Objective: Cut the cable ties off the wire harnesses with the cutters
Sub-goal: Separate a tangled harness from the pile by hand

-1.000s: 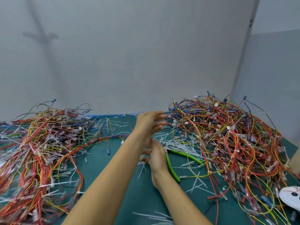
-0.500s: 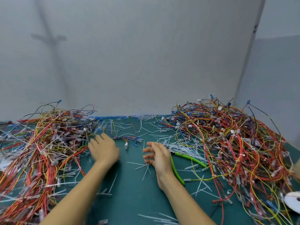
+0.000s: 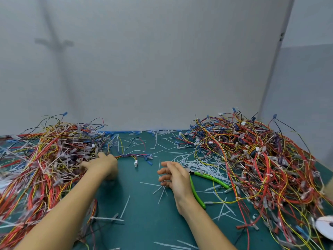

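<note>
Green-handled cutters [image 3: 209, 177] lie on the green mat [image 3: 144, 222], just right of my right hand [image 3: 175, 179]. That hand hovers with loosely curled fingers and holds nothing. My left hand [image 3: 102, 165] reaches flat to the edge of the left pile of wire harnesses [image 3: 45, 159], fingers spread among the wires. A small harness [image 3: 134, 156] with a white connector lies on the mat just right of that hand. A second, larger pile of harnesses [image 3: 252, 159] fills the right side.
Cut white cable-tie pieces [image 3: 180, 156] litter the mat between the piles and near the front edge. A grey wall stands close behind the table. A white round object [image 3: 325, 229] sits at the right front corner under loose wires.
My left hand has swung from the right pile across the mat to the left pile. The small harness now lies at the centre back. My right hand has stayed beside the cutters.
</note>
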`<state>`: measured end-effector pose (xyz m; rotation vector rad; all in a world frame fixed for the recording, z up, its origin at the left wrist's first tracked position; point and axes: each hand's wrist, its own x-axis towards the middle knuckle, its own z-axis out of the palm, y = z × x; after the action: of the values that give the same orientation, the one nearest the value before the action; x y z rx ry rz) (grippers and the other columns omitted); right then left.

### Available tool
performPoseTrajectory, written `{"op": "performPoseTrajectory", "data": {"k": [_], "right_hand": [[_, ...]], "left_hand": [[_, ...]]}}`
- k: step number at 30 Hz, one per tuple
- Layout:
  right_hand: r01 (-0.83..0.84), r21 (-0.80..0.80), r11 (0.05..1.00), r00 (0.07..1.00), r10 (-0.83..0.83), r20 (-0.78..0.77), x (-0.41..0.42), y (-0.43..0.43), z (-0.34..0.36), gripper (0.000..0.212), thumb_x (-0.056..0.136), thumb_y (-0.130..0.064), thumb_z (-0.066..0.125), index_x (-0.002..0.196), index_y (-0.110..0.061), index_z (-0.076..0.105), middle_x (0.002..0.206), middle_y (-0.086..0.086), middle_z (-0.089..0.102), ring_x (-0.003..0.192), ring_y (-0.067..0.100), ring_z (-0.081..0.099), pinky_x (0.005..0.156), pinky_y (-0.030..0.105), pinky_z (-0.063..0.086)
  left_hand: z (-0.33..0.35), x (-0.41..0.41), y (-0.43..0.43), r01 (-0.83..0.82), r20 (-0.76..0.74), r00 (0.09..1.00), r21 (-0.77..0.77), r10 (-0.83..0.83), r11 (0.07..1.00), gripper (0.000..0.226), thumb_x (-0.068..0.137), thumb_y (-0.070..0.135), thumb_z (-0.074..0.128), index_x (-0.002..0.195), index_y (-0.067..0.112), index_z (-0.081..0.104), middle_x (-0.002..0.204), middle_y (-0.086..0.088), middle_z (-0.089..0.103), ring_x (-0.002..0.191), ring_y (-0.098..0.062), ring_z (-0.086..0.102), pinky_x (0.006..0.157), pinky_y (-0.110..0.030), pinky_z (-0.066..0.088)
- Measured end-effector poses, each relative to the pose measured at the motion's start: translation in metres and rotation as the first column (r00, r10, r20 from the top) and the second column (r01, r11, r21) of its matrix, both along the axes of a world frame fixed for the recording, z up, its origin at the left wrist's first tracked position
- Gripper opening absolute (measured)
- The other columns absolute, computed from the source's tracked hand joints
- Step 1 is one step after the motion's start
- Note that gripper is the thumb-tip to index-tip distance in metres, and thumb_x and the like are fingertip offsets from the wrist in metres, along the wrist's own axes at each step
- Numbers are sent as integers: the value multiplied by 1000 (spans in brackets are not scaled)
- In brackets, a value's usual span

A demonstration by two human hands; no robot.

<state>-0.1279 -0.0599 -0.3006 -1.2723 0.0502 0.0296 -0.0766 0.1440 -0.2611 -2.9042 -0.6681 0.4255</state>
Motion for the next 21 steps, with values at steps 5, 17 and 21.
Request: {"op": "performPoseTrajectory", "data": {"k": [5,17,21], "right_hand": [[-5,-14,1000,1000,5,6,1,2,-1,20,102,-9,45,97,-4,64,75,8,64,52,13,55,51,22,44],[-96,-58,994,995,97,9,-4,5,3,19,103,-13,45,101,-7,64,89,10,69,54,12,60,52,20,47],[-178,-10,984,984,178,-1,-7,8,6,25,105,-22,44,109,-8,65,99,9,73,66,17,70,57,22,54]], "left_hand": [[-1,-3,17,63,146,988,-58,-54,996,48,92,16,50,137,4,41,143,-22,38,130,-38,46,106,-51,41],[2,-14,-43,321,494,867,-656,66,683,21,83,32,70,67,19,65,68,2,65,78,-21,61,70,-29,41],[6,-23,-62,451,527,847,-780,66,435,12,83,19,74,73,14,70,61,4,63,61,-12,54,65,-28,42]]}}
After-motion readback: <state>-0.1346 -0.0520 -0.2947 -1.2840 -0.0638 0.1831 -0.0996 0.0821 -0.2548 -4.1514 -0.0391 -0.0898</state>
